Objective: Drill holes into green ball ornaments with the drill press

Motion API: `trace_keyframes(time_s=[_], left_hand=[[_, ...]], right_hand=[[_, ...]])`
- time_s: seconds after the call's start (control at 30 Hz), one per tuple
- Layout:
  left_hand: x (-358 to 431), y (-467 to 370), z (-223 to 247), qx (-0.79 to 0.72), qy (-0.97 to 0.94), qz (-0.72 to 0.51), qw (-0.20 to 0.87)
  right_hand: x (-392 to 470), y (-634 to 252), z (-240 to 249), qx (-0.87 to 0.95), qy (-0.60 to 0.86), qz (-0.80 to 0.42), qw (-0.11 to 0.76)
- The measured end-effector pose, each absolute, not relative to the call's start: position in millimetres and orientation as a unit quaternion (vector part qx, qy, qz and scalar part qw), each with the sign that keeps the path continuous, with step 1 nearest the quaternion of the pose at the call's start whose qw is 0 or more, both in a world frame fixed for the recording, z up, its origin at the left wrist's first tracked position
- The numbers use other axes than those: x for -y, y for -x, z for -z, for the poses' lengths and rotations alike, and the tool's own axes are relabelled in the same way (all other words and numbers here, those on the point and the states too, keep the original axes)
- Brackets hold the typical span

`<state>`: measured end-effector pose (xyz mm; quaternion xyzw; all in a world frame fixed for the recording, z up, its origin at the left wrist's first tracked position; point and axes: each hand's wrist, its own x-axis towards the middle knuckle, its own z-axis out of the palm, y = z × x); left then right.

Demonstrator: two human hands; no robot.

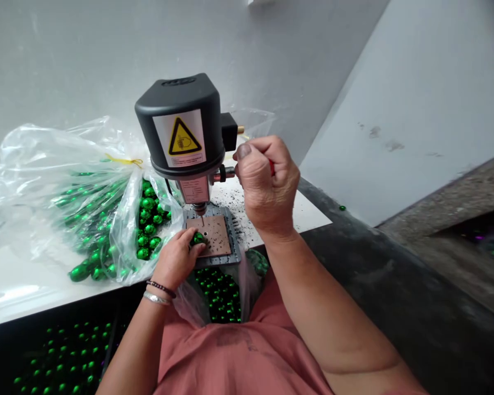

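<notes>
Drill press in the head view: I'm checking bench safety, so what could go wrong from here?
The left hand holds a green ball close to the drill bit, so a slip might injure it.
Only that hand visibly steadies the round ball, so it could spin or roll.
Dark chips litter the plate and might make the ball sit unevenly.

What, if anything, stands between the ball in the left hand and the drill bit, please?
Nothing visible does: the left hand holds the ball at the plate, close to the drill bit. Black flakes lie scattered on the plate.
</notes>
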<state>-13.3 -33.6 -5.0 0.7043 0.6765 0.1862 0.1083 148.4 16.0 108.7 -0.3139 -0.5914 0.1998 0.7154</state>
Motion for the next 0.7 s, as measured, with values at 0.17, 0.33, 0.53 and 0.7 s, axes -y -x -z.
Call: trace_keyframes(time_s=[0.17,0.33,0.53,0.7], left_hand=[[33.9,19.3,-3.4,-0.690,-0.713,-0.117,0.041],[36.9,22.0,-10.7,-0.656,-0.753,-0.029,0.036],[35.0,24.2,-1.8,-0.648,-0.758,-0.052,0.051],[32.4,23.1,-1.4,-0.666,-0.727,-0.151,0.074]], right_hand=[[-16.5,-148.6,-108.1,0.594,0.311,-0.199,0.715],[-17.7,-148.2,-106.4,0.592,0.302,-0.197,0.721],[-17.8,-148.3,-105.4,0.592,0.307,-0.200,0.718],[-17.1,-148.9,-105.0,0.595,0.306,-0.206,0.714]])
